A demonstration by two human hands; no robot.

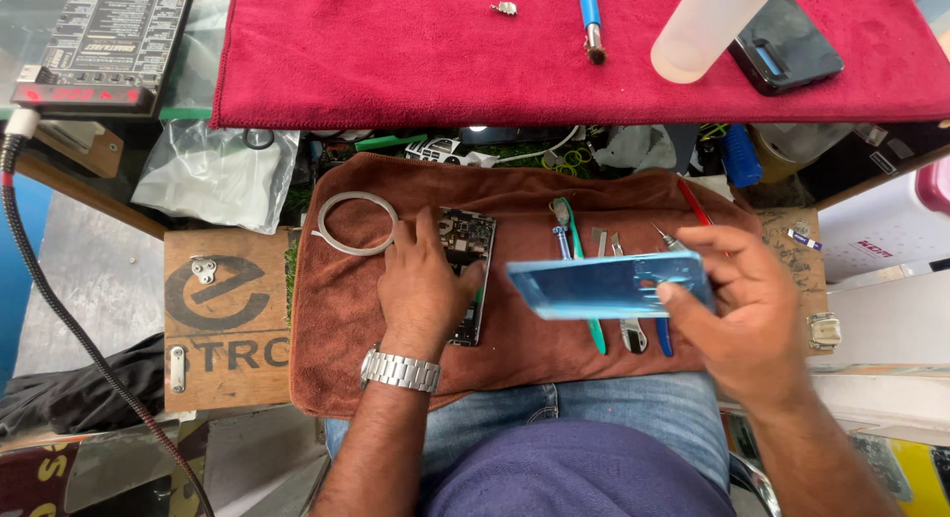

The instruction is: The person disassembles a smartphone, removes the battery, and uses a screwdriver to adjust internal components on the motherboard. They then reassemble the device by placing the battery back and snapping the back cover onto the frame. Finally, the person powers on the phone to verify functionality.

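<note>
Left hand (424, 284) rests on opened phone (466, 270) lying on brown towel (515, 349); right hand (752, 314) holds blue back cover (594, 286) above tools.

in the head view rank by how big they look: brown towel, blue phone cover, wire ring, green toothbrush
1. brown towel
2. blue phone cover, held up in the right hand, so nearness may enlarge it
3 and 4. wire ring and green toothbrush: unsure, the toothbrush is partly hidden

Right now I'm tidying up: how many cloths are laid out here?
2. A red cloth covers the far bench. A brown cloth lies on the lap board under the left hand. Clutter between them may hide others.
</note>
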